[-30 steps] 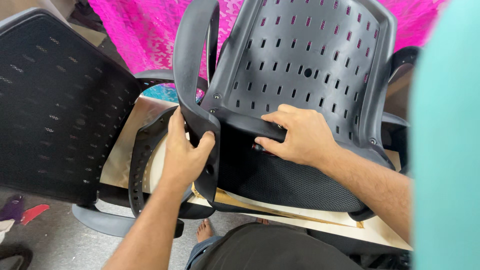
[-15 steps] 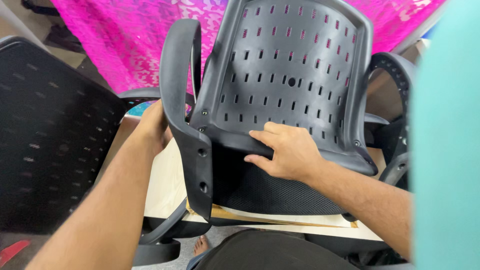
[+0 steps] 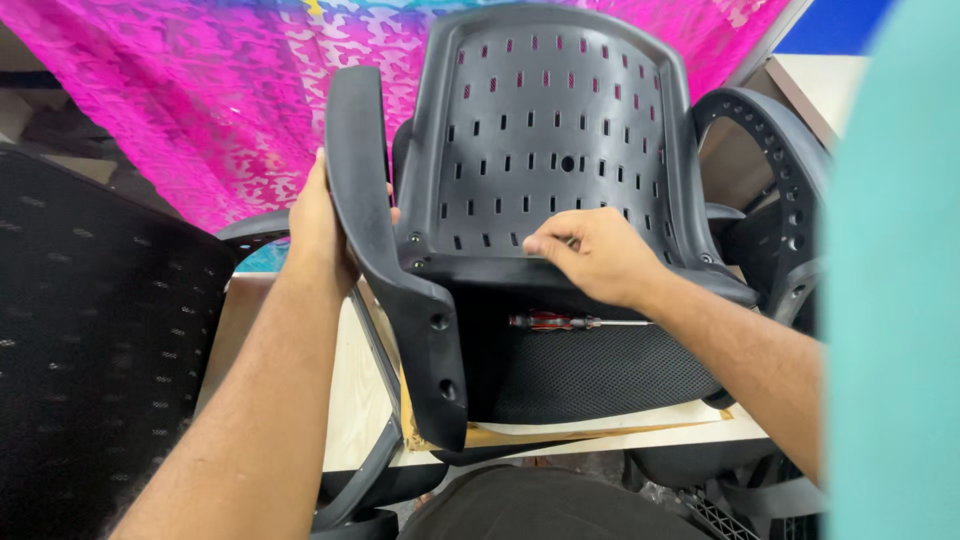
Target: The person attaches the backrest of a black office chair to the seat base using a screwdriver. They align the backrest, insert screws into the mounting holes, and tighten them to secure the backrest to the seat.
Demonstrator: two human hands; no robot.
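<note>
Armrest (image 3: 395, 270) raised, against left hand (image 3: 318, 225)

Light is bright and even, falling from above, with soft sheen on the black plastic chair back (image 3: 560, 130) and only faint shadow beneath the armrest (image 3: 400, 270). Focus is sharp centrally (the pink cloth (image 3: 190, 110) looks saturated), while the edges bow outward and the near teal sleeve (image 3: 890, 300) is blurred.

Both forearms bare, no sleeves or rings; dark trousers (image 3: 560, 505) below.
</note>
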